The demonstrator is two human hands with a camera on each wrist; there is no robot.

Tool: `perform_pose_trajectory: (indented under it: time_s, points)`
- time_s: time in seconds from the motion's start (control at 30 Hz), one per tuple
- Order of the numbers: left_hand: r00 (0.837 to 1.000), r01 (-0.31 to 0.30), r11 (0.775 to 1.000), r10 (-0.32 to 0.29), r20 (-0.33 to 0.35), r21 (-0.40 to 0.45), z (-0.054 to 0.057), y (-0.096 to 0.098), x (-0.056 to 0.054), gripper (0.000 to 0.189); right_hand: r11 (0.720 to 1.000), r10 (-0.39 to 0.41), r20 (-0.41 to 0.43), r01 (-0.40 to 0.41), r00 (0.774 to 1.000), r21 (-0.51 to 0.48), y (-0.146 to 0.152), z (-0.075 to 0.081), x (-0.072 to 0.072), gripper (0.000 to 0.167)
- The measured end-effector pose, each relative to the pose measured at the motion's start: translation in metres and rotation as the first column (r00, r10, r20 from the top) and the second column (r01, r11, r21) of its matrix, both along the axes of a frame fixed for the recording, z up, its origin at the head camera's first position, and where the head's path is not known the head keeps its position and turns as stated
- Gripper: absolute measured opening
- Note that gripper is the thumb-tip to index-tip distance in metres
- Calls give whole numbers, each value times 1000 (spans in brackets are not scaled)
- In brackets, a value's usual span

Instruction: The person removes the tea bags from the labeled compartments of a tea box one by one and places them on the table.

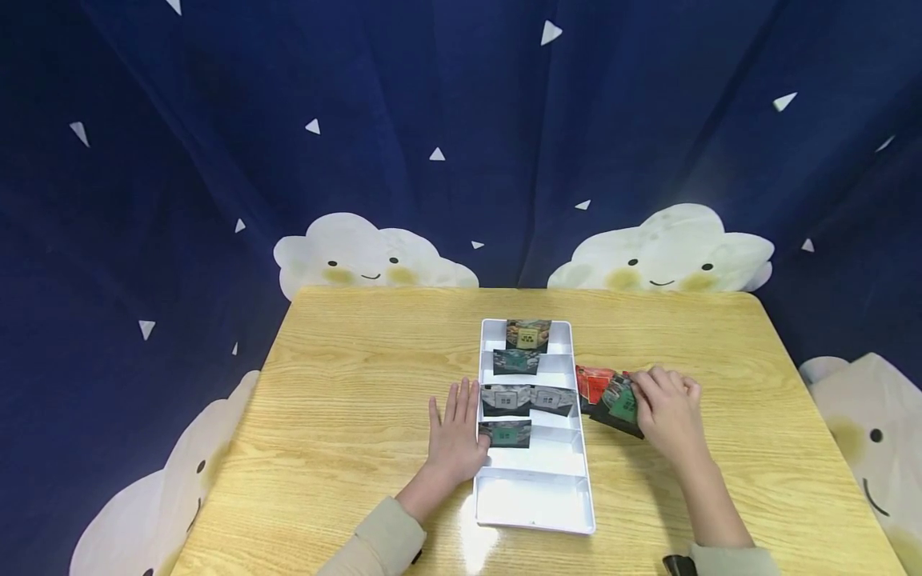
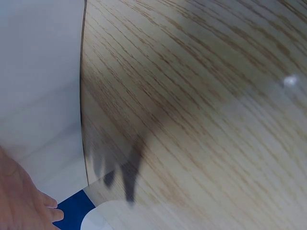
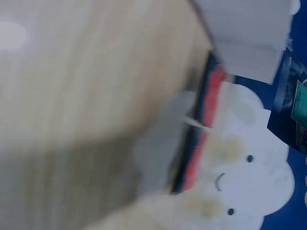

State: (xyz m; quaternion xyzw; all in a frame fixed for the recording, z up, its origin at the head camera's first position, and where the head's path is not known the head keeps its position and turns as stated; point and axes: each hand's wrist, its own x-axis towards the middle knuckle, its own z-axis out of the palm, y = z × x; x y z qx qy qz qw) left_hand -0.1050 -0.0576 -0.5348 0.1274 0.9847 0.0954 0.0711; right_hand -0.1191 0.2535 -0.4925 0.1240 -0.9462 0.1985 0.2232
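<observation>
A long white tray with several compartments stands on the table. My left hand lies along its left side with straight fingers, the thumb at the rim near a dark packet with a green label. In the left wrist view the hand shows beside the white tray wall. Right of the tray, my right hand pinches another dark green-labelled packet by its upper right edge. That packet shows at the right wrist view's edge. Red packets lie partly behind it.
In the tray sit two grey-labelled packets side by side, a green-labelled packet and a yellow-labelled packet at the far end. The wooden table ends at a dark blue cloud-patterned curtain.
</observation>
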Motion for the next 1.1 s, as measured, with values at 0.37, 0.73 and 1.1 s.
perform_pose_trajectory:
  time_s: [0.37,0.73,1.1]
  points:
    - [1000,1,1000,-1,-9,4,0,-1,0,76,992,51,139,-67,989,111,3,-62,4,10]
    - [1000,-2,1000,2,-11,0,-1,0,0,76,989,-18,207,-13,978,148,-6,-105,7,10]
    - [1000,-9,1000,9,-5,6,-2,0,-1,76,982,-80,236,36,968,185,-12,-110,11,10]
